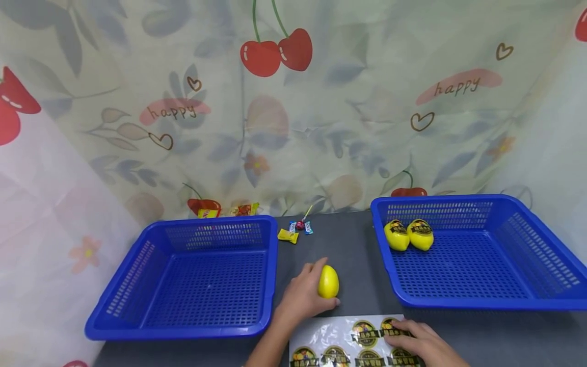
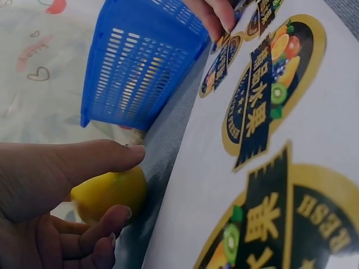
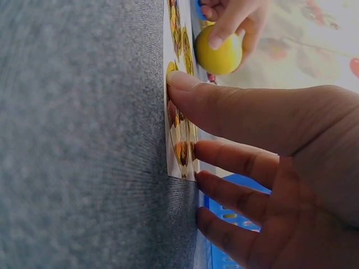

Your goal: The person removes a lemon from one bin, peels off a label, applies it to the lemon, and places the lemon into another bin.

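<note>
My left hand (image 1: 306, 291) grips a yellow lemon (image 1: 328, 282) between thumb and fingers, above the dark table behind the sticker sheet. In the left wrist view the thumb and curled fingers lie round the lemon (image 2: 112, 193). A white sheet (image 1: 316, 332) of round black-and-gold fruit stickers lies in front. My right hand (image 1: 424, 342) rests at the sheet's right end. The right wrist view shows its thumb touching a sticker near the edge, with the other fingers spread apart from the thumb. No lifted sticker is visible there.
A blue basket (image 1: 274, 275) stands at left with nothing seen inside. Another blue basket (image 1: 458, 305) at right holds two lemons (image 1: 420, 235) bearing stickers. Small wrapped candies (image 1: 288, 235) and a lollipop (image 1: 300, 225) lie at the back, before a patterned cloth (image 1: 330, 153).
</note>
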### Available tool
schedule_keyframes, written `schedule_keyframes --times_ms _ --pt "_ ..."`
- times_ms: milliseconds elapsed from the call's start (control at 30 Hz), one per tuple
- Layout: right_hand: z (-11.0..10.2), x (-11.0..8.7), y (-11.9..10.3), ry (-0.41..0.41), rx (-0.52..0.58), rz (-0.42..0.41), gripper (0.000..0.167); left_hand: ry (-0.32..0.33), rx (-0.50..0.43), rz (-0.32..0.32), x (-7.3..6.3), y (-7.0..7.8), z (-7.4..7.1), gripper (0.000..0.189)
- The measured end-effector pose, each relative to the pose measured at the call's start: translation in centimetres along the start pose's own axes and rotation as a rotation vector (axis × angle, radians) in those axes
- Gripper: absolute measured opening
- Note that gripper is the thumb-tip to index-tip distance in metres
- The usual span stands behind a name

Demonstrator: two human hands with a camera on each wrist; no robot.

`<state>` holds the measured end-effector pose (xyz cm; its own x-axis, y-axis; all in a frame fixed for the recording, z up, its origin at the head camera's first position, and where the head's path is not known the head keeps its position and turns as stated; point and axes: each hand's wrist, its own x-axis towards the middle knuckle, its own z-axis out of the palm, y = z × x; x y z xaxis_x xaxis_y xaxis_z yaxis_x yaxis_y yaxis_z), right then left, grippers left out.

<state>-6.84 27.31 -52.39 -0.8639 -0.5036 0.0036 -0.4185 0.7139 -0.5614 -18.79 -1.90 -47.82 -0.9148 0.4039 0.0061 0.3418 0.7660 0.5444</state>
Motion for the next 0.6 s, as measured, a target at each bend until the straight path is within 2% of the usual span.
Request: schedule_keyframes --times_ms 100,233,300,367,433,500,600 --pt "0.0 0.1 -0.2 -0.001 -0.007 0.007 0.05 -0.012 0.008 -0.009 -0.1 0.0 -0.1 0.094" --pt "0.1 0.1 -0.2 -0.003 0.007 0.023 0.051 -0.011 0.03 -0.016 -0.7 1.3 -0.7 0.096" --pt "0.0 0.1 -0.4 -0.012 0.023 0.035 0.05 -0.009 0.039 0.011 -1.2 2.6 -1.2 0.093" --pt "-0.2 0.1 -0.6 -0.022 0.031 0.033 0.05 -0.021 0.057 0.066 -1.8 3.9 -1.4 0.084" --pt "-0.4 0.1 -0.7 -0.036 0.033 0.031 0.049 -0.076 0.086 0.137 -2.3 5.0 -1.0 0.07" --pt "-0.6 0.1 -0.8 -0.05 0.038 0.024 0.047 -0.16 0.134 0.197 -2.7 5.9 -0.1 0.056" --pt "-0.7 0.1 -0.9 -0.073 0.049 0.029 0.045 -0.301 0.196 0.225 -2.7 6.5 1.9 0.045"
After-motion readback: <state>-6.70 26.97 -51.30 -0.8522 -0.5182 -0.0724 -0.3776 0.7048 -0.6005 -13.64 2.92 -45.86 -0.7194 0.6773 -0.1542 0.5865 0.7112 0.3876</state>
